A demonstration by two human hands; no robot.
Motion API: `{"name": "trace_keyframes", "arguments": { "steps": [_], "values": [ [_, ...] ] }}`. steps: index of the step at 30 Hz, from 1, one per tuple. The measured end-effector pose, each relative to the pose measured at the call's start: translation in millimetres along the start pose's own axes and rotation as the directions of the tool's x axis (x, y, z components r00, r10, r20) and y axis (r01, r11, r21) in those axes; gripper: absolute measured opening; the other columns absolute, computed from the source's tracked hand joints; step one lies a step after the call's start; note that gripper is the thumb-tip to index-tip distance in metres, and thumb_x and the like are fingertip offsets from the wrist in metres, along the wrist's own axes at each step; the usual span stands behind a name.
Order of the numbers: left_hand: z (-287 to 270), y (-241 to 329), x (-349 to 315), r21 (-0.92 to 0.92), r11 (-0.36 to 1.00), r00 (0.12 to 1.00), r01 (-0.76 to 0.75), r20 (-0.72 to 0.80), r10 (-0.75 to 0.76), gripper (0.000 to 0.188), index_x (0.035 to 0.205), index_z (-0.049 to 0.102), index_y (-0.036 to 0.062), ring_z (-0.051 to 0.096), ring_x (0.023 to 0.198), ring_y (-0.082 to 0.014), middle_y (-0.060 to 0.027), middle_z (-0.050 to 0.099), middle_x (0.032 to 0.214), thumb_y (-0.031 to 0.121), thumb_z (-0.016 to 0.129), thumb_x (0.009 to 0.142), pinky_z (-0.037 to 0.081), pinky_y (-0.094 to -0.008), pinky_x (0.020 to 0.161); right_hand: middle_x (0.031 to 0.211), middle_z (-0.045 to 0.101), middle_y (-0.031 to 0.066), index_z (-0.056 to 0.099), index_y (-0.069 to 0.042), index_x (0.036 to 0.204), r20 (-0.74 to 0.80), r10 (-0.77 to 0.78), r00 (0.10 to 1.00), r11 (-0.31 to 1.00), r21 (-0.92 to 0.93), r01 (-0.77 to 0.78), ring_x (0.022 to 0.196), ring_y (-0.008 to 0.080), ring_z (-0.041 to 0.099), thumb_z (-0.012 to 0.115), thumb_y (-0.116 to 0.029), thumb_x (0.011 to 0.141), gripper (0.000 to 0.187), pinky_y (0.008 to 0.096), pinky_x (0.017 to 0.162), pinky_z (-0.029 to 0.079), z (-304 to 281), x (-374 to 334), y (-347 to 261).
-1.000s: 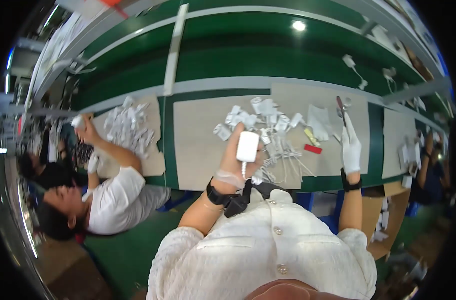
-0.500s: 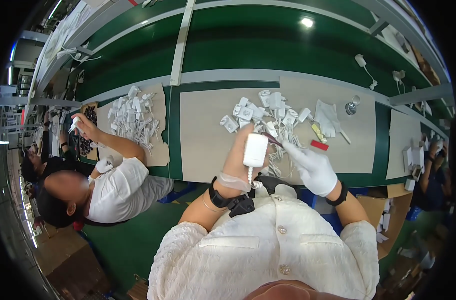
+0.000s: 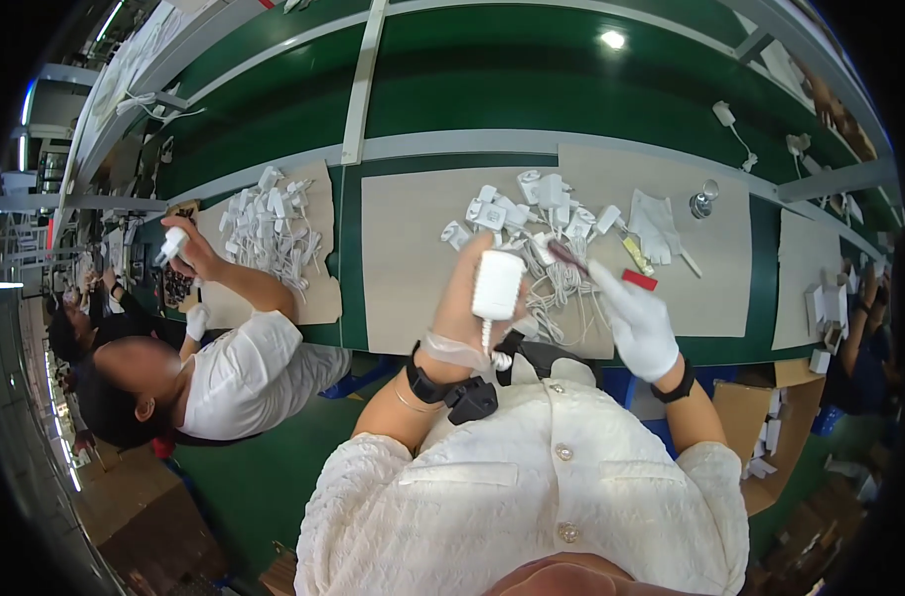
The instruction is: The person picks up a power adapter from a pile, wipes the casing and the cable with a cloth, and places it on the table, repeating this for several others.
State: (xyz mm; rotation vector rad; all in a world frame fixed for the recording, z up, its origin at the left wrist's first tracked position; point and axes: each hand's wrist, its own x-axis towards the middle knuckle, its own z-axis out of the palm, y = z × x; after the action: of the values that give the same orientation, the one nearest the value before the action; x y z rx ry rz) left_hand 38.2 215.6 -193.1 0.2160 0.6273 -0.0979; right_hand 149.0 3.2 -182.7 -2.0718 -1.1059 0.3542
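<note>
My bare left hand (image 3: 456,303) is closed around a white power adapter (image 3: 498,284), its broad face up and its cord running down past my wrist. In my white-gloved right hand (image 3: 638,326) I grip a slim dark-red tool (image 3: 567,257) whose exact kind I cannot make out. The tool points up and left, apart from the adapter. Just beyond both hands lies a heap of white adapters (image 3: 550,191) with tangled white cords (image 3: 561,288), on a beige work mat (image 3: 403,248).
Right of the heap lie a white glove (image 3: 655,226), a red block (image 3: 639,280), a yellow strip (image 3: 638,256) and a clear glass bottle (image 3: 702,202). A co-worker (image 3: 239,372) sits at left by another adapter pile (image 3: 271,219). An open carton (image 3: 782,437) stands at lower right.
My right hand and the dark-red tool have moved right, away from the adapter. My left hand has shifted slightly left, and the adapter is a little more tilted.
</note>
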Motion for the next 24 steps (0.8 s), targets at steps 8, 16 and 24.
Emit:
{"name": "trace_keyframes", "arguments": {
  "steps": [8,16,24],
  "values": [
    [5.3,-13.1,-2.2,0.090,0.991,0.986,-0.097,-0.124,0.108,0.028,0.090,0.059,0.0113,0.060,0.068,-0.0158,-0.0031,0.060,0.076,0.039,0.053,0.093,0.049,-0.0272,0.053,0.070,0.054,0.0083,0.056,-0.011,0.128,0.307,-0.081,0.948,0.960,-0.232,0.157,0.060,0.0322,0.054,0.051,-0.002,0.076,0.053,0.0428,0.054,0.045,0.8,6.0,-29.8],
    [14.7,-13.1,-8.4,0.034,0.988,0.982,-0.154,-0.108,0.157,0.031,0.091,0.057,0.0108,0.060,0.062,-0.0180,-0.0064,0.060,0.073,0.041,0.052,0.093,0.047,-0.0277,0.049,0.132,0.051,0.0212,0.049,-0.011,0.137,-0.353,0.221,0.909,0.975,0.080,-0.206,0.118,0.0250,0.056,0.048,-0.004,0.092,0.045,0.0277,0.094,0.044,-5.1,9.5,70.7],
    [-4.8,-8.2,1.0,-0.046,0.994,0.990,-0.103,-0.099,0.098,0.033,0.088,0.059,0.0095,0.057,0.054,-0.0190,-0.0074,0.060,0.067,0.042,0.053,0.092,0.043,-0.0273,0.044,0.130,0.056,0.0164,0.049,-0.009,0.135,-0.470,0.505,0.724,0.862,0.225,-0.455,0.121,0.0237,0.053,0.047,-0.013,0.097,0.039,0.0290,0.096,0.041,-41.2,-42.6,159.6]
  ]
}}
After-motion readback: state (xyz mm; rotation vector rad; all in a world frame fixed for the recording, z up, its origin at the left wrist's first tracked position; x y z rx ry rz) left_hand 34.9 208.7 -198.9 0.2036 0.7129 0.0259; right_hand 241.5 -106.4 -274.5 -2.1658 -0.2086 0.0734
